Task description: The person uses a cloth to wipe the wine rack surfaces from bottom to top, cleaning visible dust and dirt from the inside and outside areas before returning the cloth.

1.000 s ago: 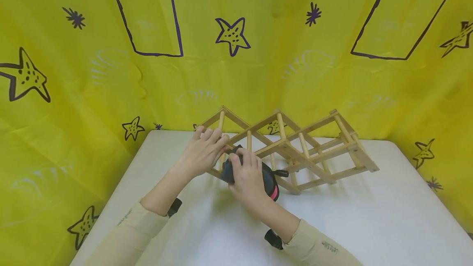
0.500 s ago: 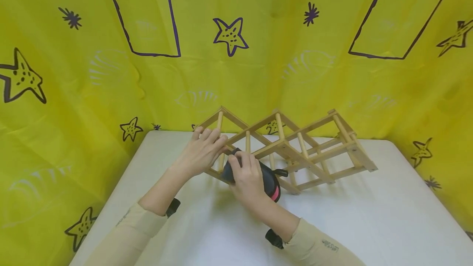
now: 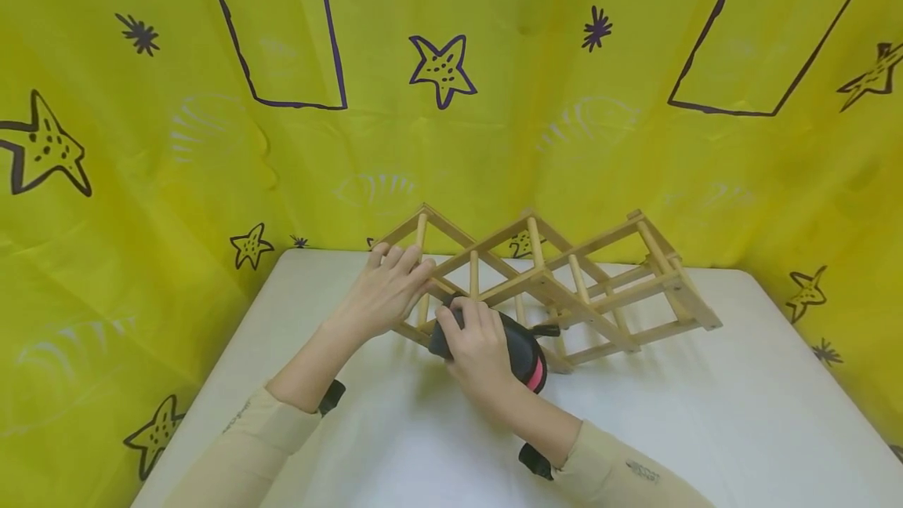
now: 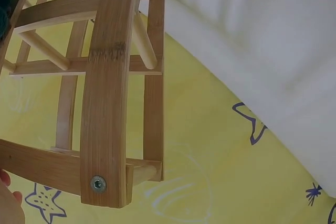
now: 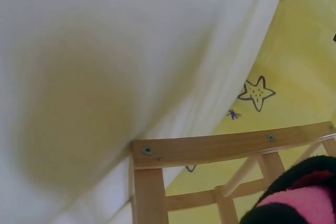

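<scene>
A folding wooden rack of crossed slats and dowels stands on the white table. My left hand grips its left end with fingers bent over the slats; a few fingertips show by a slat in the left wrist view. With my right hand I hold a soft dark pouch-like thing from above, in front of the rack's left half. Pink shows at its near end, and a black loop sticks out to the right. The right wrist view shows its fuzzy black rim and pink inside. My palm hides its middle.
The white tabletop spreads in front of the rack and to both sides. A yellow curtain with drawn stars hangs close behind the table and along its sides. The rack's right end juts toward the right.
My right hand has drawn the dark pouch-like thing a little to the right and toward me, away from the rack's left end. The left hand and the rack stay in place.
</scene>
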{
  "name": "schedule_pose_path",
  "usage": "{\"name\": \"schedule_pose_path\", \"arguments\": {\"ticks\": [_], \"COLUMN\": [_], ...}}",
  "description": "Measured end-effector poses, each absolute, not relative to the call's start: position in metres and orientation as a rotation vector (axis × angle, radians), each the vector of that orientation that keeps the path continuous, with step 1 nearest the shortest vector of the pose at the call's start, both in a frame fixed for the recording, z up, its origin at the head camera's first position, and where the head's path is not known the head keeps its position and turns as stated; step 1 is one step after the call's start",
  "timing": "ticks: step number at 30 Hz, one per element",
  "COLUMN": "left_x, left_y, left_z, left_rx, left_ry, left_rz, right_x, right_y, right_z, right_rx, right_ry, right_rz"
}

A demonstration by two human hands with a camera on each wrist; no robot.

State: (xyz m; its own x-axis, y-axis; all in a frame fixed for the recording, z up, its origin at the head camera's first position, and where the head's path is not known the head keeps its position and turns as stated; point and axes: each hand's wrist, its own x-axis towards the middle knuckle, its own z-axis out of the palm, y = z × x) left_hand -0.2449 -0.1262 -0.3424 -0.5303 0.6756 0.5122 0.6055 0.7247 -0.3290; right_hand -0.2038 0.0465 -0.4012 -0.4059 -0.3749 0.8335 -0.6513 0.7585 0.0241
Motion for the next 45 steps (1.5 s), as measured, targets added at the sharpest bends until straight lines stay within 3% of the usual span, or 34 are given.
{"name": "schedule_pose_path", "arguments": {"ticks": [17,26,36,45], "left_x": [-0.245,-0.245,-0.245,-0.246], "left_y": [-0.126,-0.125,-0.124,-0.124], "left_z": [-0.343,-0.344,-0.344,-0.345], "left_rx": [-0.976,-0.965,-0.972,-0.967], "left_ry": [-2.312,-2.315,-2.295,-2.311], "left_rz": [0.123,0.1,0.098,0.091], "right_x": [-0.194,-0.197,-0.197,-0.201], "right_y": [0.067,0.048,0.067,0.05], "right_z": [-0.409,-0.39,-0.4,-0.388], "right_rx": [0.763,0.848,0.794,0.82], "right_ry": [-2.186,-2.101,-2.208,-2.149], "right_rz": [0.384,0.39,0.394,0.371]}}
